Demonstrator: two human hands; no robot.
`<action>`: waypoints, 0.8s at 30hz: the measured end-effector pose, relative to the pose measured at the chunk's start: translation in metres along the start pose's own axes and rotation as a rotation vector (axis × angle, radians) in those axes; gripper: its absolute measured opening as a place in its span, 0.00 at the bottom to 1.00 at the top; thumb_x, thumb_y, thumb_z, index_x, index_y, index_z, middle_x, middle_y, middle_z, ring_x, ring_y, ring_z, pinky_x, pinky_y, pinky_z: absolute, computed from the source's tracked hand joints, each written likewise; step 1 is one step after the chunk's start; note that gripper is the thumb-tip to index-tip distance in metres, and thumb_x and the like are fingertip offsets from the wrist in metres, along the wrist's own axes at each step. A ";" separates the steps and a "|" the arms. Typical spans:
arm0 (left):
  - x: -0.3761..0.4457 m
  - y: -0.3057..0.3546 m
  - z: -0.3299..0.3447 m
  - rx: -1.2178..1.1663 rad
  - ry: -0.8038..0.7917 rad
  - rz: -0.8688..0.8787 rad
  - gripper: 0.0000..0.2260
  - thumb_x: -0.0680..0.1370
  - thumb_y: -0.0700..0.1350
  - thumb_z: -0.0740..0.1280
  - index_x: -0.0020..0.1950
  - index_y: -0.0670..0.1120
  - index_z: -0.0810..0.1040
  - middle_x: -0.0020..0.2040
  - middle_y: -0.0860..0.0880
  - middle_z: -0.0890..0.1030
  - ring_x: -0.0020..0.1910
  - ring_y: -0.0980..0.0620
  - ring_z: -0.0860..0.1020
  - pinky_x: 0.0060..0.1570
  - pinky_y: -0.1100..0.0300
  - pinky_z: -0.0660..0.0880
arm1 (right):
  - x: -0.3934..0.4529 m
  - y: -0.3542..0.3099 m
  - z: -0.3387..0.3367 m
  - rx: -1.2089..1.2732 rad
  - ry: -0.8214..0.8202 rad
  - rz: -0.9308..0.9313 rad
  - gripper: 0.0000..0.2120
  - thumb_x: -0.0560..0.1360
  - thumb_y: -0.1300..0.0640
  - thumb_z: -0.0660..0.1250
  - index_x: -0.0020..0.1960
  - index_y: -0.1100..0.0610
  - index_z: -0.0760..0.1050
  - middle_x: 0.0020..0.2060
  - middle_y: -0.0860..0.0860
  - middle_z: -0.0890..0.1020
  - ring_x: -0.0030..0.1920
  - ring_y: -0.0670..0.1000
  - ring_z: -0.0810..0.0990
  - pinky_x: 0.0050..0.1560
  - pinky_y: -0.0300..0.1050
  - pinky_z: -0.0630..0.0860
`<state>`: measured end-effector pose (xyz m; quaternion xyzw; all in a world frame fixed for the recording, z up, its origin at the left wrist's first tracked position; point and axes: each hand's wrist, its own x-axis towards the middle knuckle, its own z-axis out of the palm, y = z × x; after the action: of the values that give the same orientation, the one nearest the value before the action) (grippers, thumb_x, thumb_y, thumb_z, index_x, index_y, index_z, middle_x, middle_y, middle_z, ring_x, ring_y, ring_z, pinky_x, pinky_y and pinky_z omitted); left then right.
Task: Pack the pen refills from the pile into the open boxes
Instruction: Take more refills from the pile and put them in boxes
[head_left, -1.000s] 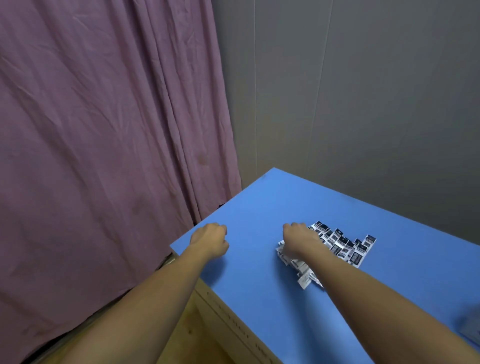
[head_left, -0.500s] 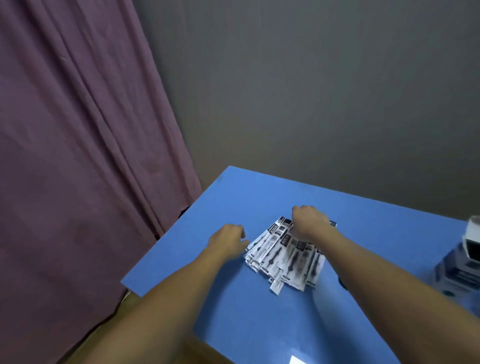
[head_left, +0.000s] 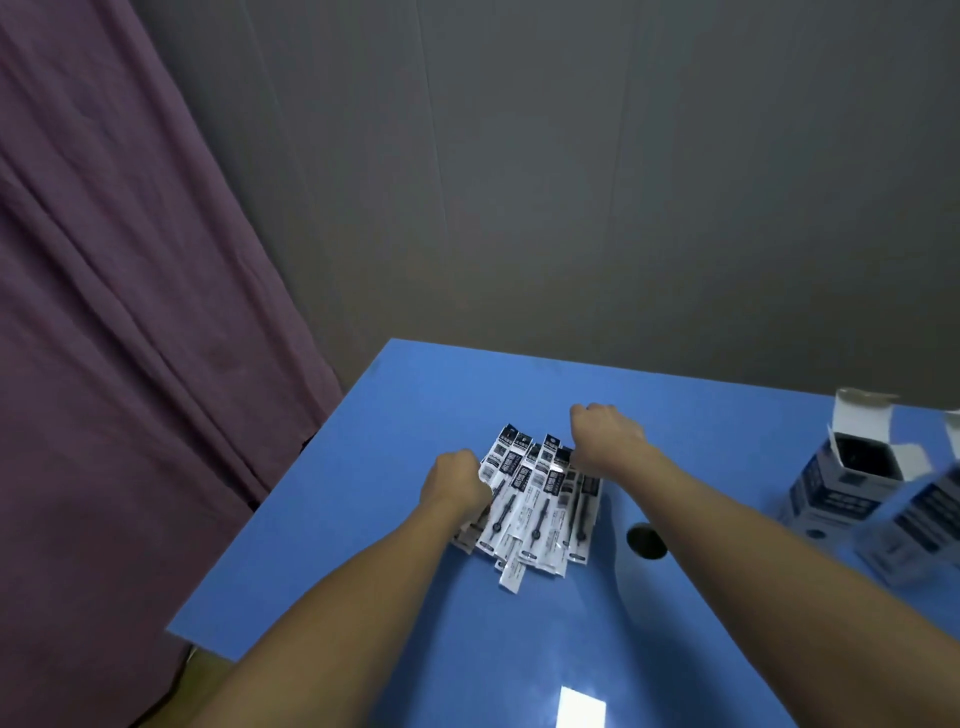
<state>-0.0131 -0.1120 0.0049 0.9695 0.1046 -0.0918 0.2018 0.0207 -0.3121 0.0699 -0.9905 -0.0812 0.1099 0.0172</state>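
Both hands (head_left: 530, 467) curled at refill pile (head_left: 540, 499) (grip unclear); loose sleeves may slide off bench (head_left: 675, 415).

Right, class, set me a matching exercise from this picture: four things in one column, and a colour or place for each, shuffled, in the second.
Things:
1. curtain
2. table
3. pile of pen refills
4. open box

Descriptions:
A. blue surface
B. far right of the table, flaps up
C. purple, hanging on the left
D. between the left hand and the right hand

Pairs: 1-C, 2-A, 3-D, 4-B
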 end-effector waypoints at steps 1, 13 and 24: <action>0.000 0.000 -0.002 -0.014 0.006 -0.007 0.08 0.71 0.35 0.61 0.47 0.43 0.77 0.50 0.43 0.80 0.44 0.45 0.78 0.43 0.53 0.78 | 0.000 0.000 0.001 0.001 0.000 0.002 0.16 0.75 0.62 0.63 0.62 0.60 0.68 0.57 0.56 0.74 0.59 0.58 0.73 0.54 0.53 0.75; -0.003 -0.014 -0.018 -0.275 0.043 -0.088 0.05 0.73 0.40 0.66 0.38 0.43 0.78 0.38 0.46 0.79 0.36 0.49 0.76 0.34 0.61 0.71 | 0.000 -0.013 0.007 0.014 -0.002 -0.033 0.17 0.75 0.59 0.64 0.63 0.59 0.68 0.56 0.56 0.74 0.59 0.58 0.73 0.55 0.54 0.76; 0.003 -0.024 -0.041 -0.318 0.057 -0.026 0.04 0.73 0.36 0.69 0.40 0.43 0.81 0.40 0.49 0.81 0.40 0.51 0.79 0.39 0.60 0.77 | -0.019 -0.018 0.017 0.037 -0.023 0.033 0.17 0.75 0.61 0.62 0.64 0.59 0.68 0.58 0.56 0.74 0.60 0.58 0.73 0.56 0.55 0.77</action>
<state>-0.0101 -0.0729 0.0324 0.9262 0.1359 -0.0489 0.3484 -0.0037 -0.2967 0.0583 -0.9899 -0.0628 0.1229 0.0329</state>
